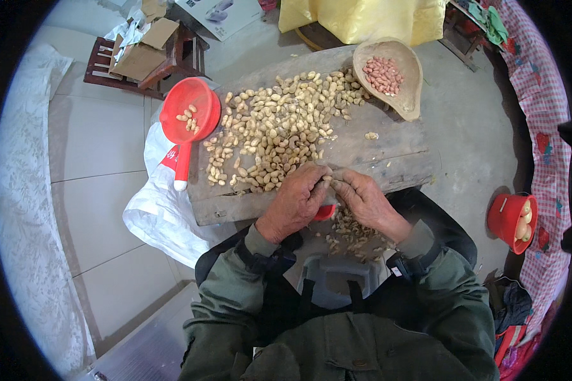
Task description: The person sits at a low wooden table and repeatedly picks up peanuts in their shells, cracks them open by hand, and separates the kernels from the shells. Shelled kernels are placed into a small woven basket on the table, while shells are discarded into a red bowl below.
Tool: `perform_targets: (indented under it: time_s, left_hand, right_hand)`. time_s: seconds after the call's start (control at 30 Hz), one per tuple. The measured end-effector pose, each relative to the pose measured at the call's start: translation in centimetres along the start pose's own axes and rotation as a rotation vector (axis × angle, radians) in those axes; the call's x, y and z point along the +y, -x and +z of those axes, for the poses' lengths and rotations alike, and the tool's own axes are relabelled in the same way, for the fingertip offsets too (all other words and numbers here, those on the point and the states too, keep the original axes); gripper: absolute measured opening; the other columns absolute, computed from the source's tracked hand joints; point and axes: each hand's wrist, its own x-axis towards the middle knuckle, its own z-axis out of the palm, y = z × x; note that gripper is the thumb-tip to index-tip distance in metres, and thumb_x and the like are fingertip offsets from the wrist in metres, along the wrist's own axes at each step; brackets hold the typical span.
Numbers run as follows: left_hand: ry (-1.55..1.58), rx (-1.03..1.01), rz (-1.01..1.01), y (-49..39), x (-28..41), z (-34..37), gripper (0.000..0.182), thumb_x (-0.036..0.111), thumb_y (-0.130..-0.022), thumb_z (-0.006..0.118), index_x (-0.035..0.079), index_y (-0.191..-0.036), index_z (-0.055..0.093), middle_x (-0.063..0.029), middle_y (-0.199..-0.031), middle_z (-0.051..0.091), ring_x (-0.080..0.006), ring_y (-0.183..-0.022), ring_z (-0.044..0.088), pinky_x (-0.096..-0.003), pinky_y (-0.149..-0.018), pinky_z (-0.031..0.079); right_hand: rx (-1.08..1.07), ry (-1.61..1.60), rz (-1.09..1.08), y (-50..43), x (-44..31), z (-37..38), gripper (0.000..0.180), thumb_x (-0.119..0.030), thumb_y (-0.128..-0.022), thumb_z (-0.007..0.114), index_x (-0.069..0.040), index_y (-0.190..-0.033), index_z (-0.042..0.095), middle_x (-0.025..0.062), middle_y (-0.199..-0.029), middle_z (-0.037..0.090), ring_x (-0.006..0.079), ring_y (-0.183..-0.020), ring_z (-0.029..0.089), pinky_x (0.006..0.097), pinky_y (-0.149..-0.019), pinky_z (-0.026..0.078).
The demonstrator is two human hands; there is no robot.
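Note:
Over the near edge of a wooden board (pixel 395 138), my left hand (pixel 298 197) and my right hand (pixel 364 197) meet at the fingertips, pinching a small peanut (pixel 327 178) between them. A wide heap of unshelled peanuts (pixel 286 114) spreads beyond my hands. Shelled reddish peanut kernels (pixel 383 76) lie in a gourd scoop (pixel 410 102) on the board's far right. A red plastic ladle (pixel 183 162) at the left holds several unshelled peanuts. Below my hands, broken peanut shells (pixel 355 233) are piled, and part of a red object (pixel 325 212) shows between the wrists.
A grey plastic stool (pixel 336 266) is between my legs. A white sack (pixel 159 214) lies left of the board. A wooden chair with a cardboard box (pixel 145 50) stands at the back left. Yellow cloth (pixel 362 21) hangs behind; a red bucket (pixel 500 216) stands at the right.

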Motion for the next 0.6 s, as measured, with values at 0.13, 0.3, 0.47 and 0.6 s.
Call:
perform_targets:
  time_s: [0.13,0.3,0.47,0.6]
  left_hand:
    - [0.065,0.060,-0.027,-0.1,0.1,0.7,0.027,0.004,-0.094,0.063,-0.003,-0.120,0.063,-0.0142,-0.105,0.067,-0.0252,-0.092,0.066,-0.0360,-0.084,0.053]
    - [0.319,0.052,-0.179,0.4,-0.5,1.5,0.028,0.003,-0.098,0.058,-0.002,-0.125,0.064,-0.0074,-0.099,0.063,-0.0120,-0.078,0.063,-0.0282,-0.068,0.054]
    - [0.234,0.082,-0.078,0.6,-1.0,1.9,0.030,0.001,-0.098,0.056,-0.002,-0.128,0.063,-0.0068,-0.097,0.062,-0.0112,-0.075,0.063,-0.0268,-0.066,0.054]
    - [0.310,0.103,-0.151,0.8,-0.6,2.3,0.030,0.000,-0.092,0.058,-0.004,-0.121,0.064,-0.0140,-0.103,0.065,-0.0221,-0.087,0.065,-0.0314,-0.078,0.053]
  right_hand:
    - [0.048,0.032,-0.093,0.0,-0.1,-0.2,0.029,-0.014,-0.106,0.050,0.000,-0.130,0.059,0.0152,-0.087,0.063,0.0221,-0.072,0.060,0.0377,-0.067,0.050]
    - [0.074,0.127,-0.196,0.1,-0.3,-0.2,0.030,-0.014,-0.106,0.047,0.000,-0.131,0.057,0.0242,-0.089,0.063,0.0368,-0.075,0.064,0.0422,-0.069,0.052]
    - [0.083,0.271,-0.221,0.0,-0.2,-0.2,0.028,-0.011,-0.103,0.049,0.001,-0.127,0.054,0.0289,-0.085,0.061,0.0480,-0.076,0.062,0.0498,-0.064,0.049]
    - [0.094,0.316,-0.269,-0.2,0.1,-0.2,0.018,-0.009,-0.101,0.051,0.002,-0.115,0.053,0.0284,-0.077,0.059,0.0497,-0.072,0.061,0.0536,-0.058,0.045]
